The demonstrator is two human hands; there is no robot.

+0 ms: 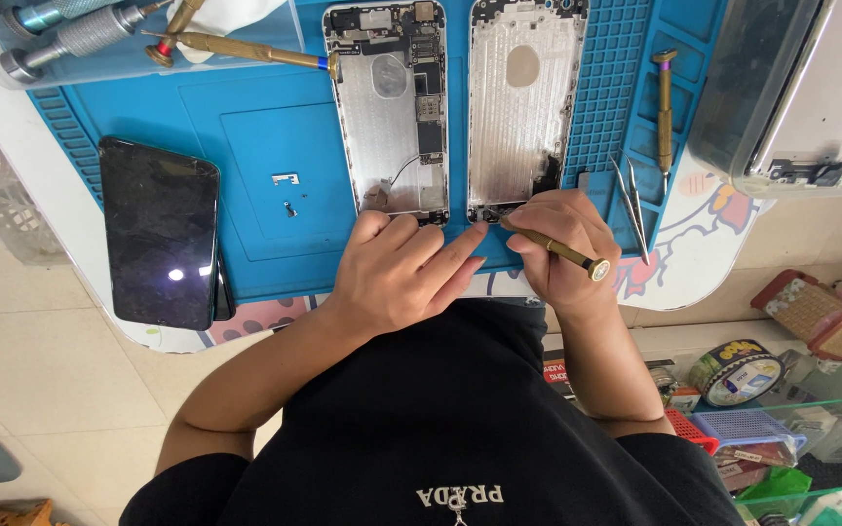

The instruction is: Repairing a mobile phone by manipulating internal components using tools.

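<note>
The right hand (559, 244) is clenched around a brass-coloured screwdriver (554, 248), its tip set at the bottom edge of the emptier phone housing (523, 107), which lies on the blue work mat (255, 146) just right of a second housing (389, 107) with boards and cables in it. The left hand (401, 273) holds nothing; its fingers are loosely curled, the forefinger stretched out to press beside the driver tip at the housing's lower corner.

A slip looks the likeliest trouble: the driver is held at a low slant, so the tip could ride out of the screw head and score the metal or nick the steadying forefinger. Two tiny loose parts (286, 185) lie bare on the mat (easily swept off by a wrist).

Further out lie tweezers (632, 209), a spare screwdriver (666, 112) and a dark phone (160, 234). Lower right, a round roll of tape (735, 372) carries a black-and-yellow label, beside a red-rimmed rectangular box (816, 314) and a blue basket (747, 429).
</note>
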